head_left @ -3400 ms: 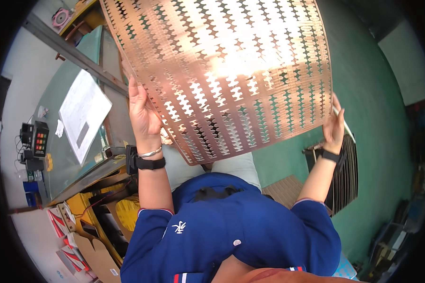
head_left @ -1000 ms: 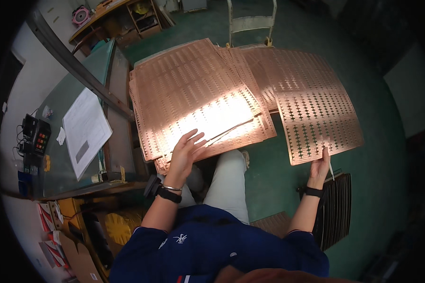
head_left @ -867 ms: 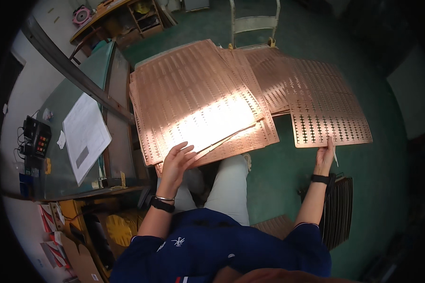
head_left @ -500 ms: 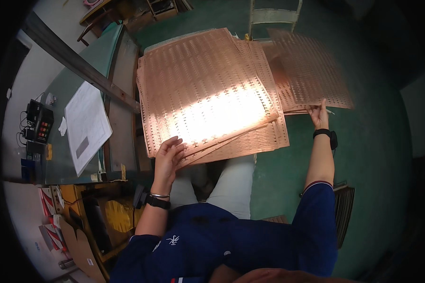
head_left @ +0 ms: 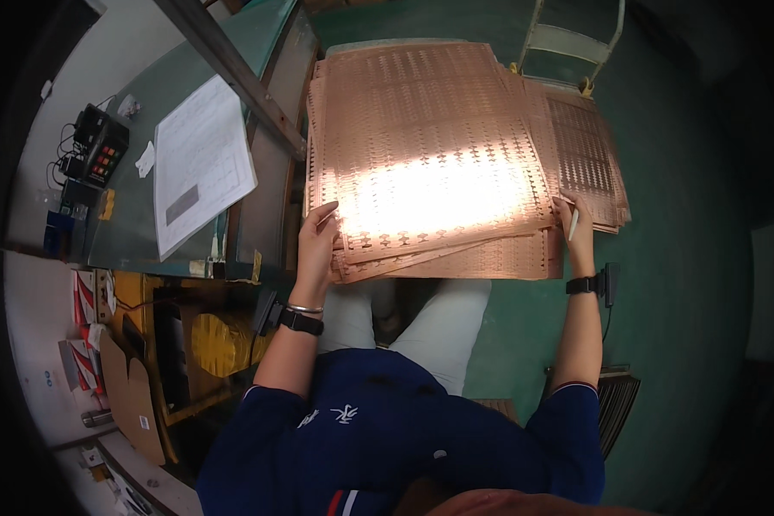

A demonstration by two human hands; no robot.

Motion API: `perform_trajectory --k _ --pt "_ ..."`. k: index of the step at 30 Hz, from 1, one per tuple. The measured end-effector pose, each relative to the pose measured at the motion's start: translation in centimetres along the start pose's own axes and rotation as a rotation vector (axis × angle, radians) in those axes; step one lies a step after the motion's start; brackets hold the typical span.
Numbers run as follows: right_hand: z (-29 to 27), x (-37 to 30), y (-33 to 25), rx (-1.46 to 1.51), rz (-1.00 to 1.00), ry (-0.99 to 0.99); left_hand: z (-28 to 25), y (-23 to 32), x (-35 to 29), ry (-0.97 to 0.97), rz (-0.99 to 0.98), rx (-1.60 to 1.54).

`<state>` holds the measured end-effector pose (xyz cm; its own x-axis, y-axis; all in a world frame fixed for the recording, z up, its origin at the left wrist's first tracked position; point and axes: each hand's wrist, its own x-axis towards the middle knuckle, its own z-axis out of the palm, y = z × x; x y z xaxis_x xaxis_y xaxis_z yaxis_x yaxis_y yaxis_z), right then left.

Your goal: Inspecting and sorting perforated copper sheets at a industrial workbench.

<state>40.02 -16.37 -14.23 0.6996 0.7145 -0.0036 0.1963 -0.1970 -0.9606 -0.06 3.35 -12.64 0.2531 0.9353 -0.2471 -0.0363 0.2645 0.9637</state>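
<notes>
A stack of copper-coloured perforated sheets lies in front of me, the top one catching a bright glare. My left hand is at the top sheet's near-left edge, fingers curled against it. My right hand is at the opposite edge, fingertips at the sheet's side. Between the fingers of that hand is a slim white pen-like stick. Beyond it, to the right, sits a second pile of similar perforated sheets. Sheets low in the main stack stick out at slightly different angles.
A green-topped table on the left carries a large paper drawing and a black box with coloured buttons. A metal bar slants across toward the stack. A pale trolley handle stands behind, and dark slatted panels lean at lower right.
The sheet my right hand held above the right-hand pile now lies there, released. That hand has come back to the main stack's right edge. My left hand has slid up the left edge.
</notes>
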Motion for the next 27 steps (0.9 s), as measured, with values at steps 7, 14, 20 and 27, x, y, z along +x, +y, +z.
perform_trajectory --k 7,14,20,27 --pt "1.3 1.0 -4.6 -0.319 0.086 0.005 -0.4 1.7 0.2 -0.065 -0.122 -0.002" --pt "0.6 0.7 -9.1 0.218 0.132 -0.319 -1.8 2.0 1.2 -0.018 -0.037 -0.197" --pt "-2.2 -4.2 -11.3 0.287 -0.017 -0.173 -1.3 3.3 -1.1 -0.21 -0.098 -0.358" --pt "-7.0 -11.3 -12.0 0.344 -0.127 0.031 0.8 8.2 -5.2 -0.636 -0.094 -0.477"
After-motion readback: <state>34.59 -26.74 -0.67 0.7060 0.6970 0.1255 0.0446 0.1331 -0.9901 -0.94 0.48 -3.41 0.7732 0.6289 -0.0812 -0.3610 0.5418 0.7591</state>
